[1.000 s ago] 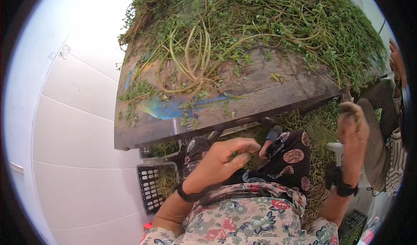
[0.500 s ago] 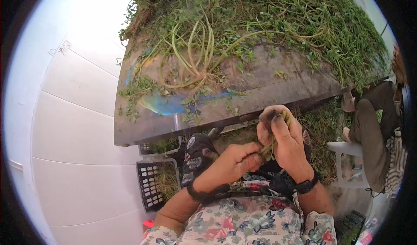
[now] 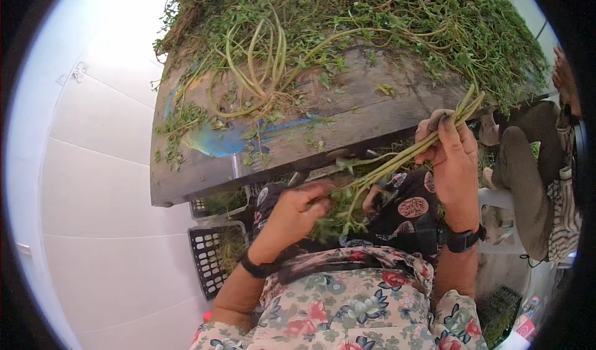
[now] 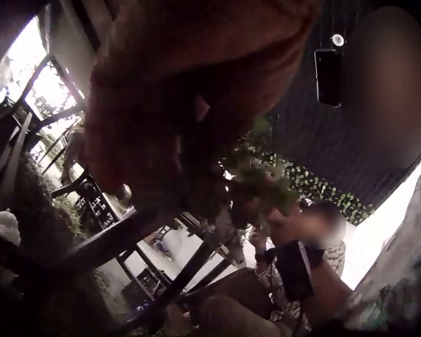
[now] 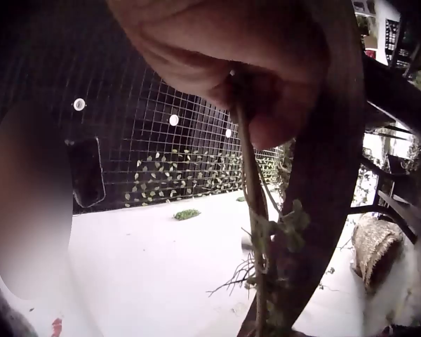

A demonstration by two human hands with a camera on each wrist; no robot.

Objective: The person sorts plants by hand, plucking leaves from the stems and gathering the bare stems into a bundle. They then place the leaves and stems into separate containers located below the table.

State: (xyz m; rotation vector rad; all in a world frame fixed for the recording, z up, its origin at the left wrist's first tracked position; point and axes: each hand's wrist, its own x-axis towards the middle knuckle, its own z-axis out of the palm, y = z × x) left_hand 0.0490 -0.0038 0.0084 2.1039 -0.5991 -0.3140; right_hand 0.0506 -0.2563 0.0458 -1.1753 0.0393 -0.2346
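The person is sitting at the near edge of a wooden table (image 3: 379, 117), holding a bundle of stems (image 3: 397, 159) in front of the lap, below that edge. The right hand (image 3: 452, 157) is gripping the bundle near its upper end, fingers wrapped round the stalks, and the cut tips are poking out past the knuckles towards the table's near right corner. The left hand (image 3: 290, 216) is closing its curled fingers on the bundle's leafy lower end, close to the body. The long axis of the bundle is running on a slant from upper right down to lower left, with a bare stretch of stalk between the two hands. The right hand is the higher one and nearer the table; the left is lower and nearer the flowered shirt.

A heap of greens (image 3: 385, 21) is covering the far part of the table, and a loose clump (image 3: 254, 77) is lying on the bare boards towards the near left. Under the table's left corner a black crate (image 3: 211, 263) is standing on the pale floor. Another person's trouser leg (image 3: 528, 182) is crowding the right side.
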